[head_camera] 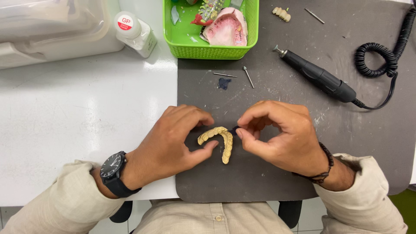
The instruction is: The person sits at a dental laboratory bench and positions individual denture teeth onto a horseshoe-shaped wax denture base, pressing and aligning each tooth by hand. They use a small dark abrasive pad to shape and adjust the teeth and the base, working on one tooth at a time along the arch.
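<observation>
Yellowish tooth arch (221, 141) between both hands, touching fingertips (213, 144).
</observation>
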Demonstrator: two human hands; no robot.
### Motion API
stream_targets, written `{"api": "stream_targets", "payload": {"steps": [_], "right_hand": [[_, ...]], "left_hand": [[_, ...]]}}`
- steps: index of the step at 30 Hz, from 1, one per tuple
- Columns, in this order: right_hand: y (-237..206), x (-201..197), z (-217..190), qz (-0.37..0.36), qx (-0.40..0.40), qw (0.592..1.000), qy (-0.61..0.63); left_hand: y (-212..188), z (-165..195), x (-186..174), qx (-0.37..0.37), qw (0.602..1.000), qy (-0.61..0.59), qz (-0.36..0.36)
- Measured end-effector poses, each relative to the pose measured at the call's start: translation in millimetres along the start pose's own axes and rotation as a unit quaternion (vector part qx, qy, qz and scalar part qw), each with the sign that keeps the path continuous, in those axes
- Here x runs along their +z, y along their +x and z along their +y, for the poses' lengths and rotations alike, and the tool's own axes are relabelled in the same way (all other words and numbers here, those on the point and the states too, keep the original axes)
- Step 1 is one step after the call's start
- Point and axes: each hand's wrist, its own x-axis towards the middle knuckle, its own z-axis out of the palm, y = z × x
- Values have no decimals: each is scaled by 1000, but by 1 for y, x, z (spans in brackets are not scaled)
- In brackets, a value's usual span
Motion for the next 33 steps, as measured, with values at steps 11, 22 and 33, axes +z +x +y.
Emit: {"api": "stream_targets", "payload": {"steps": [11, 22, 33], "right_hand": [[-6, 11, -1, -86, 16, 994, 61], [-19, 1, -1, 78, -182, 980, -14], [-21, -3, -1, 96, -266, 957, -63]], "left_hand": [[-13, 9, 15, 1, 998, 61, 27], [-10, 6, 19, 13, 994, 90, 55], [-9, 1, 20, 4, 997, 56, 50]]}}
